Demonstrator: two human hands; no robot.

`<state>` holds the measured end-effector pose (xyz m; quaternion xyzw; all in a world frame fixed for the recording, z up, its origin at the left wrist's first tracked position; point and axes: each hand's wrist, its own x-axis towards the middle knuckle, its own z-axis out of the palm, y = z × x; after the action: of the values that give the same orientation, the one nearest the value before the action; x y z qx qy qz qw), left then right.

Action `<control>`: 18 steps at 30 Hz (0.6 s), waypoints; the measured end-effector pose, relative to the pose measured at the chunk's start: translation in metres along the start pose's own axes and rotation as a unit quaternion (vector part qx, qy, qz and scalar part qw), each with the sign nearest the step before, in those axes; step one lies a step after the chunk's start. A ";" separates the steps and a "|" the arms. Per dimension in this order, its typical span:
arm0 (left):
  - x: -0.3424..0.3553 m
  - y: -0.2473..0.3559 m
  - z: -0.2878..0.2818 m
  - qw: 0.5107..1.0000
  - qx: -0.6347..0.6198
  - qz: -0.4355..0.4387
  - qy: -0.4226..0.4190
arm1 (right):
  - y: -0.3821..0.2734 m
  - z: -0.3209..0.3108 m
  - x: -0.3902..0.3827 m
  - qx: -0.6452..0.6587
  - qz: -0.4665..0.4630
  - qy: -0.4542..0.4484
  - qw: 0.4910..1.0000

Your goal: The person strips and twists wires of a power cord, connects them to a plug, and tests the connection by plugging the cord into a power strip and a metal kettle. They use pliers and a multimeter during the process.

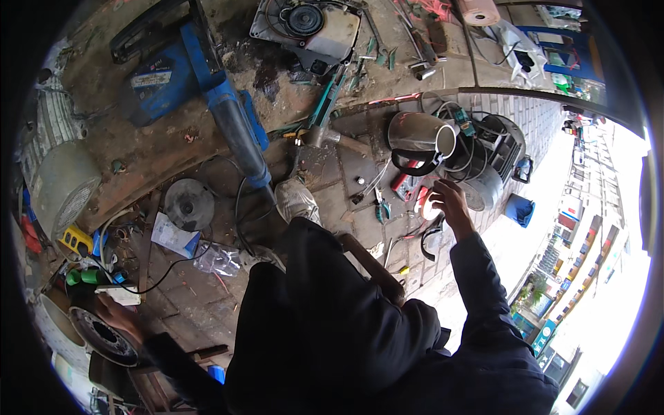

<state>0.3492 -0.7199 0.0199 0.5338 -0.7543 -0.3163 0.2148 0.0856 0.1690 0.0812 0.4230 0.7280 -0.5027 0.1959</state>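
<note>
Low on the left, my left hand [119, 317] reaches out with fingers extended, between a flat white box [119, 294] and a dark ring-shaped metal part [104, 335]. Whether it touches either is unclear. On the right, my right hand [451, 202] hangs bent with fingers apart, close to a red and white round object [423, 203]; contact cannot be made out. Just beyond it stands a metal kettle [415, 135] with a black handle. A black curved piece [430, 242] lies on the paving below that hand.
A blue power tool [173, 76] lies on the workbench [138, 162], its grey-black end jutting over the edge. Nearby are a hammer [319, 135], pliers [382, 206], a round grey disc [189, 204], a clear plastic bag [220, 259] and a grey bucket [483, 190]. Loose cables cross the ground.
</note>
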 end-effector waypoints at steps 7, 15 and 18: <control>-0.191 -0.031 -0.007 0.994 0.021 0.016 -0.106 | 0.079 0.052 0.032 -0.120 0.090 -0.009 0.989; -0.287 0.044 0.053 0.944 -0.080 -0.095 -0.306 | 0.057 0.075 0.024 0.015 -0.047 0.129 0.990; -0.296 0.080 0.087 0.917 -0.073 -0.015 -0.393 | 0.027 0.078 0.026 0.031 -0.122 0.090 0.988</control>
<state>0.3381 -0.4008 0.0188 0.3603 -0.7446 -0.5581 -0.0648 0.0817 0.1137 0.0149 0.3808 0.7725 -0.5053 0.0538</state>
